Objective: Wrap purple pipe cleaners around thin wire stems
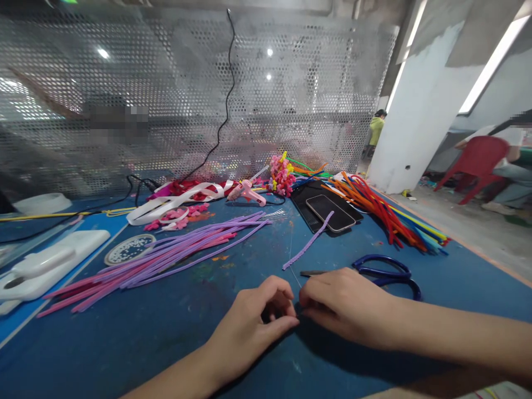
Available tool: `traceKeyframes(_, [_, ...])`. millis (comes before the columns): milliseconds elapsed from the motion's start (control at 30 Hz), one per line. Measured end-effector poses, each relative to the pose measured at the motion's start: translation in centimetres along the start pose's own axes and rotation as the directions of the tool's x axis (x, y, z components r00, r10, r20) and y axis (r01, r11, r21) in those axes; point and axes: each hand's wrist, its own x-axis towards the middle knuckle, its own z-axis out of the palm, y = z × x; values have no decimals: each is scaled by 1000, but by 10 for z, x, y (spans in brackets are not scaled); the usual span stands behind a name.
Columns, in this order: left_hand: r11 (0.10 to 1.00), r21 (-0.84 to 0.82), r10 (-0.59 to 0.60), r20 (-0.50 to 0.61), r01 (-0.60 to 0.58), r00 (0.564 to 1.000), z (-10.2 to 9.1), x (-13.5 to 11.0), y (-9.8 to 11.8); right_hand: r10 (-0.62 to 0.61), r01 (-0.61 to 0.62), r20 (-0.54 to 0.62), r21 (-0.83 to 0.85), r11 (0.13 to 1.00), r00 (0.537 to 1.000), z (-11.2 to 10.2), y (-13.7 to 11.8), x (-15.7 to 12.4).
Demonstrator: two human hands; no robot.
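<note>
My left hand curls just above the blue table, its thumb and fingertips closed together. Close beside it, my right hand pinches with its fingertips almost against the left ones. A thin, pale wire or thread runs from the table toward the right fingertips and disappears there. Whatever sits between the left fingertips is too small to make out. Ahead of the hands lies a short lilac pipe cleaner, its far end over a phone. Blue-handled scissors lie partly under my right hand.
Lilac and pink pipe cleaners lie left, beyond them a pink glue gun. Red and orange pipe cleaners lie right. A white device sits far left. Behind stands a perforated metal panel; people are in the background.
</note>
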Motion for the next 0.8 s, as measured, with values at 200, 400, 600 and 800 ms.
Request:
traceKeyframes(200, [1000,31,0,6,0,1000,0,1,2,-43,43,44,1,999,998,-6,-2,-1])
traceKeyframes(400, [988,153,-12,-144,35,989,-5,4,3,26,-33,69,104,994,997,-27,8,-7])
traceKeyframes(600, [971,215,-45,-246,100,968,-13,12,1,110,-159,282,159,974,953,-66,21,-28])
traceKeyframes(800, [969,225,-41,-266,104,963,-15,16,-3,91,-205,569,140,969,817,-80,31,-56])
